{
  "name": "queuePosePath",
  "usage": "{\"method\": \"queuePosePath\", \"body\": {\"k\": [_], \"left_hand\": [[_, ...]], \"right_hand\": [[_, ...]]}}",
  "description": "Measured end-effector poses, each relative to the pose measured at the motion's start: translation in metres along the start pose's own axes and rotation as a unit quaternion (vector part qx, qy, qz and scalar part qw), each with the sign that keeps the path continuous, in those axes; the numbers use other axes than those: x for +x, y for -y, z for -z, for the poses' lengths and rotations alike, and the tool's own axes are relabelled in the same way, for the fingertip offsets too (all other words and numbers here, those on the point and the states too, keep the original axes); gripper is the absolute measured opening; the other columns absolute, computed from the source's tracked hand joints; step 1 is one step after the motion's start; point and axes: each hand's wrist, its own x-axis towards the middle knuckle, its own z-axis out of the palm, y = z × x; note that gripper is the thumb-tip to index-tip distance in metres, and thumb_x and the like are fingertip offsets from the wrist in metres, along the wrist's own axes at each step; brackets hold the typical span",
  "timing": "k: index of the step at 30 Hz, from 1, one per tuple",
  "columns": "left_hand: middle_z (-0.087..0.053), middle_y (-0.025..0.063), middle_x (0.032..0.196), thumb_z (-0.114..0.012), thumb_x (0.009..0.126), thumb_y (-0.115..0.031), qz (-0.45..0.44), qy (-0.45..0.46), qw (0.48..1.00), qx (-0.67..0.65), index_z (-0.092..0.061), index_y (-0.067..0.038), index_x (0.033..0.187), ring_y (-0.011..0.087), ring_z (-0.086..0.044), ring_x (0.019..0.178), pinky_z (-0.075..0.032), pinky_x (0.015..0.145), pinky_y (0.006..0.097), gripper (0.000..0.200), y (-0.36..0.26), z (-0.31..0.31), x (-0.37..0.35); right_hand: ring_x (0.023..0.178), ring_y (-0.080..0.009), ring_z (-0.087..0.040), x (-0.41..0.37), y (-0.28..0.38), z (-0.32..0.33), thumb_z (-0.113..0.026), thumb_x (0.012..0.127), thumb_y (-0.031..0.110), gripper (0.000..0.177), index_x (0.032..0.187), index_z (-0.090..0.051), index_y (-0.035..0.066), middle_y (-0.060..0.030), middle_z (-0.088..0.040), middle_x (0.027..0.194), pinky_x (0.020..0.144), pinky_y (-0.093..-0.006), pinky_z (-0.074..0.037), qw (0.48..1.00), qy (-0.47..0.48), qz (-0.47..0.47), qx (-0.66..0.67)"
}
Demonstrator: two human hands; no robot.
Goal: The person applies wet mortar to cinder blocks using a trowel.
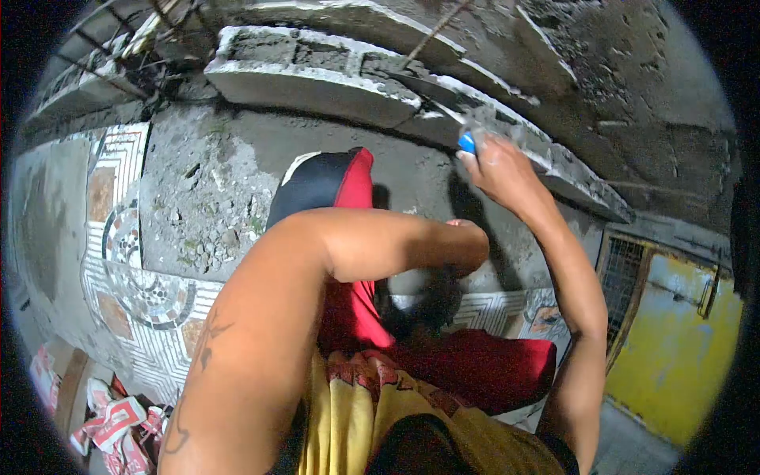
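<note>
My right hand [507, 170] is closed round the blue handle of a trowel [467, 142]. The trowel's blade points up and left over the top of a low concrete block wall [317, 93], near grey mortar in the wall's hollows. My left forearm crosses in front of my body, and my left hand [469, 237] is at its end, below the wall. Its fingers are mostly hidden, so what it holds, if anything, does not show.
Rubble [210, 218] lies on the ground at the left beside patterned tiles [150, 297]. Red and white torn bags [119, 423] are at the lower left. Rebar [103, 71] sticks out at the upper left. A yellow door [673, 340] stands at the right.
</note>
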Motion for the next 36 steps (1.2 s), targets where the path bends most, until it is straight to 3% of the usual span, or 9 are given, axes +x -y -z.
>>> {"method": "queuePosePath", "body": {"k": [8,11,13,15,21,24,27,31,36], "left_hand": [[-0.066,0.007,0.1,-0.066,0.08,-0.043,-0.059,-0.109,0.992,-0.033,-0.064,-0.016,0.112,0.0302,-0.064,0.089,-0.051,0.075,0.0498,0.042,0.0,-0.017,-0.008],[-0.067,0.0092,0.099,-0.068,0.078,-0.039,0.003,-0.083,0.997,-0.01,-0.066,-0.014,0.109,0.0308,-0.065,0.087,-0.052,0.073,0.0498,0.04,-0.011,-0.022,0.019],[-0.068,0.0103,0.095,-0.072,0.073,-0.04,-0.078,-0.284,0.952,-0.086,-0.069,-0.011,0.104,0.0323,-0.065,0.084,-0.053,0.069,0.0494,0.042,-0.005,-0.039,-0.012],[-0.067,0.0103,0.088,-0.068,0.076,-0.038,-0.109,-0.297,0.948,-0.045,-0.067,-0.016,0.105,0.0305,-0.065,0.074,-0.052,0.057,0.0492,0.037,0.001,-0.041,-0.026],[-0.067,0.0072,0.082,-0.07,0.07,-0.044,-0.072,-0.228,0.97,-0.041,-0.066,-0.023,0.103,0.0289,-0.063,0.061,-0.05,0.047,0.0507,0.04,-0.005,-0.033,-0.024],[-0.066,0.006,0.08,-0.074,0.065,-0.045,-0.088,-0.173,0.98,-0.05,-0.065,-0.021,0.106,0.0296,-0.063,0.065,-0.05,0.049,0.0505,0.048,-0.002,-0.029,-0.001],[-0.066,0.0004,0.106,-0.072,0.073,-0.042,-0.064,-0.1,0.992,-0.047,-0.054,-0.023,0.125,0.0277,-0.063,0.093,-0.053,0.063,0.0501,0.059,-0.008,-0.016,-0.033],[-0.063,0.0031,0.103,-0.064,0.077,-0.048,-0.16,-0.154,0.973,-0.061,-0.065,-0.019,0.109,0.029,-0.062,0.088,-0.05,0.069,0.0488,0.043,0.006,-0.029,-0.005],[-0.064,0.0029,0.108,-0.063,0.081,-0.046,-0.076,-0.135,0.987,-0.045,-0.065,-0.019,0.111,0.0277,-0.063,0.092,-0.051,0.076,0.0482,0.041,-0.004,-0.03,-0.014]], "right_hand": [[0.08,-0.0431,-0.062,0.002,0.023,0.002,-0.056,0.088,0.022,0.027,0.095,-0.056,-0.005,-0.0269,-0.063,0.089,0.073,-0.0506,-0.051,1.0,-0.02,0.016,0.009],[0.091,-0.0461,-0.058,-0.014,0.036,0.008,-0.053,0.091,0.029,0.032,0.094,-0.059,-0.003,-0.0281,-0.061,0.094,0.08,-0.0502,-0.046,0.983,0.016,-0.027,0.182],[0.091,-0.0447,-0.059,-0.017,0.019,0.006,-0.054,0.091,0.03,0.033,0.095,-0.059,-0.003,-0.0277,-0.062,0.094,0.081,-0.0489,-0.046,0.979,0.039,-0.078,0.182],[0.09,-0.0407,-0.061,-0.022,-0.012,0.008,-0.056,0.09,0.033,0.036,0.099,-0.06,-0.002,-0.0271,-0.063,0.092,0.08,-0.0459,-0.046,0.972,0.068,-0.146,0.171],[0.091,-0.0446,-0.06,-0.021,-0.004,0.024,-0.054,0.089,0.037,0.042,0.093,-0.059,-0.004,-0.0284,-0.062,0.093,0.08,-0.0478,-0.047,0.971,-0.003,-0.102,0.216],[0.097,-0.0451,-0.059,0.018,-0.004,0.004,-0.052,0.089,0.04,0.045,0.096,-0.061,-0.004,-0.0309,-0.06,0.1,0.085,-0.0491,-0.046,0.984,0.014,-0.072,0.165],[0.096,-0.0447,-0.059,0.022,-0.028,0.012,-0.052,0.088,0.04,0.046,0.097,-0.061,-0.004,-0.0305,-0.061,0.099,0.085,-0.0485,-0.046,0.966,0.104,-0.133,0.195],[0.088,-0.0434,-0.061,-0.013,-0.066,-0.004,-0.056,0.088,0.036,0.04,0.098,-0.061,-0.002,-0.0281,-0.063,0.089,0.078,-0.0492,-0.046,0.988,0.011,-0.124,0.094],[0.09,-0.0446,-0.059,-0.029,-0.063,-0.001,-0.055,0.089,0.037,0.041,0.099,-0.06,-0.002,-0.0286,-0.062,0.092,0.081,-0.0493,-0.045,0.99,-0.016,-0.112,0.088]]}}
